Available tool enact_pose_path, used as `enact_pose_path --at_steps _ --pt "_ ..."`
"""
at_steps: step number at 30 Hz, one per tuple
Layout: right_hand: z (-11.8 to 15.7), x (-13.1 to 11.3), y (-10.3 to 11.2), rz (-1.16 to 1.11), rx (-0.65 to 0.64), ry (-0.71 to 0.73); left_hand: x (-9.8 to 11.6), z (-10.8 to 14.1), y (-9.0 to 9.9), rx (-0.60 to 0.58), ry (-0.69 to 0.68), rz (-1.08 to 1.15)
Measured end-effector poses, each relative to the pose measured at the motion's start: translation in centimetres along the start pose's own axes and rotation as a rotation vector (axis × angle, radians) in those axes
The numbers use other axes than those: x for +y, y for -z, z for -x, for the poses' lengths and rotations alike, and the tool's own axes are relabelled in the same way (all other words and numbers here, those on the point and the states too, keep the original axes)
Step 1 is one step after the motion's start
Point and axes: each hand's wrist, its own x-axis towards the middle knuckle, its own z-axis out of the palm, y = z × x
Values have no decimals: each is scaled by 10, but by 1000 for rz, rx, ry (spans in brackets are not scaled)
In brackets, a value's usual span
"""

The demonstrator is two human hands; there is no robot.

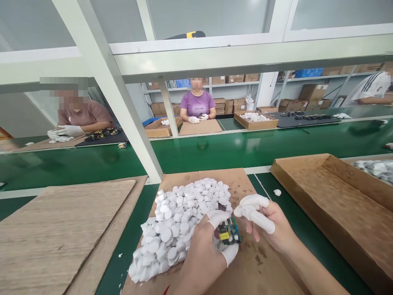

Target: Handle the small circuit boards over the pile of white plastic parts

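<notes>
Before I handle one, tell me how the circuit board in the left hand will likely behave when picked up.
The circuit board is probably stiff: the left hand grips it with no visible sag. It looks fragile, as small components crowd its face. Its boxy outline suggests it won't readily roll.

A: Item?
B: Circuit board (232, 230), one, green, small, roughly square.
A: Features?
B: Yellow block (225, 236) low on the left; pale round components (236, 237) near the lower edge; finer parts too small to tell.
A: Pose?
B: Tilted, populated face towards the viewer.
A: Location?
B: Gripped by the left hand (204, 250), between white-covered digits, above a cardboard sheet (245, 272), right of the white pieces (181, 223). Underside hidden.
</notes>
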Motion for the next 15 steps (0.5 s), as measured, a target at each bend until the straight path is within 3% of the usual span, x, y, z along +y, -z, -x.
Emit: enact_pose_path --at_steps 6,11,15 --pt "4 -6 -4 -119 -72 119 8 -2 2 -25 -8 -38" --pt "6 -7 -7 8 -171 157 2 -3 -2 11 60 29" --pt "4 2 -8 32 -165 66 2 -3 0 -4 99 46"
